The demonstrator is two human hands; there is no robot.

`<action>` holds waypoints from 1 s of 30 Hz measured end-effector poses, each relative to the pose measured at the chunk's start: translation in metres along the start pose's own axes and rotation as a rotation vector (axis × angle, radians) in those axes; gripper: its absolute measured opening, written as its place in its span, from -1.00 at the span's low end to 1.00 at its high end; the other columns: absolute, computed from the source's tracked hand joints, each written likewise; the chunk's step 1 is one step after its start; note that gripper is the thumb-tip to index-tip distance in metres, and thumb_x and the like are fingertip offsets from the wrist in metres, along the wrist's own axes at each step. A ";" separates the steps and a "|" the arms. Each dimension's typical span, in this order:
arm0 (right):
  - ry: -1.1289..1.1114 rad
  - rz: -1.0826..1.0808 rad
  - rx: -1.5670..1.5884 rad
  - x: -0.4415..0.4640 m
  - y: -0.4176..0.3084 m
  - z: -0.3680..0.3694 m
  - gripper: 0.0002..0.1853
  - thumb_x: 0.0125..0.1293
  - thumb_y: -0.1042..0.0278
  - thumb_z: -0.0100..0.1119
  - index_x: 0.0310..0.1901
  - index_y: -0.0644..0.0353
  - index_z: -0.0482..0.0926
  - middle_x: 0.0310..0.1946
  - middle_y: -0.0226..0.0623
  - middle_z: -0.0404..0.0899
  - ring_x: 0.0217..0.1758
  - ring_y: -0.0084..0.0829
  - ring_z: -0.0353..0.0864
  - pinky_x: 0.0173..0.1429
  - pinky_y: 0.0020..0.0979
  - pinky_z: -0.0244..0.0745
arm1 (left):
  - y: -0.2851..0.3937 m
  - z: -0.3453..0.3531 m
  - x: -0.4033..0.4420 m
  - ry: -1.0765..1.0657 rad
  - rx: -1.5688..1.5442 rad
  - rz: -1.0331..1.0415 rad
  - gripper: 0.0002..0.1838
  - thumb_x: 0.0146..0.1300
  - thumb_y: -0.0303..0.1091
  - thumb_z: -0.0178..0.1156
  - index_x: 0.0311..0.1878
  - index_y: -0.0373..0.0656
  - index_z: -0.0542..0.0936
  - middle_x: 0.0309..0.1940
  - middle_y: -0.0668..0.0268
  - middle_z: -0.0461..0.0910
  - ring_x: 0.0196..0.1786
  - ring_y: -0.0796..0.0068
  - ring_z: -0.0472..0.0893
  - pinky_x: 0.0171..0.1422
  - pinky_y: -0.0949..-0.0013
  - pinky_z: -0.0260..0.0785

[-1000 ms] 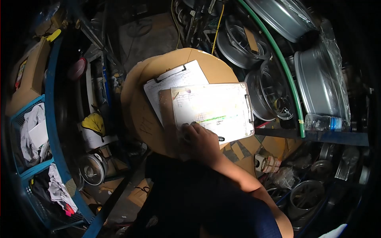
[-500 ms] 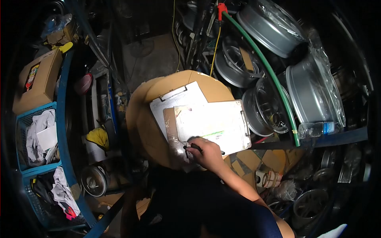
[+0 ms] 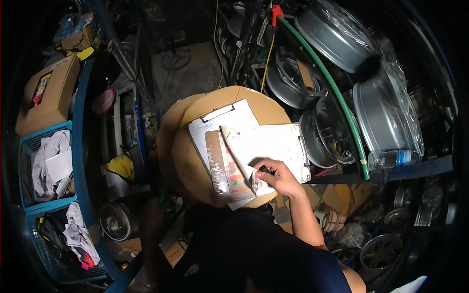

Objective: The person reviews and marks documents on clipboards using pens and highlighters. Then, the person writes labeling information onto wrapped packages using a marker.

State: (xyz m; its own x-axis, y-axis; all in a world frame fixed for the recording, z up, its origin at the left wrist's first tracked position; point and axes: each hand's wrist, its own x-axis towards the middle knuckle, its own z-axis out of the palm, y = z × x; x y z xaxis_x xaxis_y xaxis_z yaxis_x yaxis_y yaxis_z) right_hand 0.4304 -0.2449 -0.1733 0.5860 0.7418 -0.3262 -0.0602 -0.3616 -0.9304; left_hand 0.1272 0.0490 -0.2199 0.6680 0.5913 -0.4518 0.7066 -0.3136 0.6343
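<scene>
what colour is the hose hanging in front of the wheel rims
The hose is green; it shows best in the head view.

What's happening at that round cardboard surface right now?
A person's right hand is lifting the lower left corner of the top sheet on a clipboard, with a small dark object also in its grip. Under the raised corner, a page with coloured marks shows. That clipboard overlaps a second clipboard, both lying on a round cardboard surface. Metal wheels sit off to the right.
</scene>
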 end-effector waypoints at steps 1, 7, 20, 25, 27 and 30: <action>0.009 0.018 0.041 -0.003 -0.002 -0.004 -0.88 0.44 0.49 0.33 -0.05 0.29 0.69 -0.29 -0.52 0.62 -0.24 -0.68 0.43 -0.11 -0.52 0.36 | 0.012 -0.005 0.009 0.032 0.012 0.007 -0.55 0.49 0.00 0.20 0.00 -0.29 0.68 -0.11 -0.01 0.73 -0.02 0.04 0.75 0.07 0.10 0.51; 0.102 -0.056 0.380 -0.026 0.020 -0.030 -0.82 0.39 0.55 0.35 -0.01 0.31 0.69 -0.14 -0.39 0.74 -0.05 -0.64 0.62 0.11 -0.50 0.50 | 0.099 0.011 0.038 -0.028 -0.206 0.130 -0.52 0.50 0.06 0.22 0.09 -0.23 0.67 -0.19 0.14 0.75 -0.09 0.25 0.76 0.00 0.21 0.51; 0.213 -0.091 0.736 -0.034 0.054 -0.013 -0.78 0.45 0.47 0.34 0.06 0.30 0.61 -0.22 -0.37 0.74 -0.26 -0.62 0.70 -0.17 -0.55 0.63 | 0.157 0.095 0.048 -0.142 -0.155 0.670 -0.62 0.34 -0.37 0.33 0.20 -0.25 0.61 -0.18 0.02 0.75 -0.15 0.00 0.78 -0.01 0.14 0.60; 0.284 -0.039 0.758 -0.038 0.058 -0.014 -0.78 0.49 0.44 0.29 0.08 0.26 0.59 -0.30 -0.36 0.74 -0.45 -0.64 0.69 -0.48 -0.59 0.59 | 0.147 0.106 0.045 -0.013 -0.061 0.699 -0.60 0.19 -0.53 0.39 0.12 -0.29 0.64 -0.07 -0.06 0.70 0.01 -0.10 0.71 0.09 0.08 0.57; 0.289 -0.023 0.758 -0.039 0.056 -0.014 -0.80 0.50 0.44 0.27 0.08 0.25 0.59 -0.30 -0.36 0.73 -0.45 -0.64 0.69 -0.47 -0.59 0.58 | 0.147 0.101 0.042 -0.007 -0.009 0.685 -0.58 0.14 -0.56 0.40 0.11 -0.29 0.64 -0.11 -0.03 0.70 -0.03 -0.12 0.70 0.07 0.05 0.56; 0.301 0.023 0.730 -0.038 0.055 -0.012 -0.82 0.52 0.44 0.25 0.08 0.24 0.58 -0.30 -0.37 0.73 -0.46 -0.65 0.67 -0.48 -0.60 0.55 | 0.139 0.109 0.049 0.079 0.040 0.821 -0.66 0.23 -0.51 0.31 0.10 -0.21 0.65 -0.21 0.06 0.69 -0.14 -0.05 0.71 0.02 0.05 0.56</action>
State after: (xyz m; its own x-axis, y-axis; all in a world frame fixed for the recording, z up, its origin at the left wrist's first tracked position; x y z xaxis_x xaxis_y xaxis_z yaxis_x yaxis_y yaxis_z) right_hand 0.4147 -0.3000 -0.2099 0.7653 0.5165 -0.3841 -0.5292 0.1650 -0.8323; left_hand 0.2831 -0.0466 -0.2224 0.9581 0.2127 0.1919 0.0099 -0.6942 0.7197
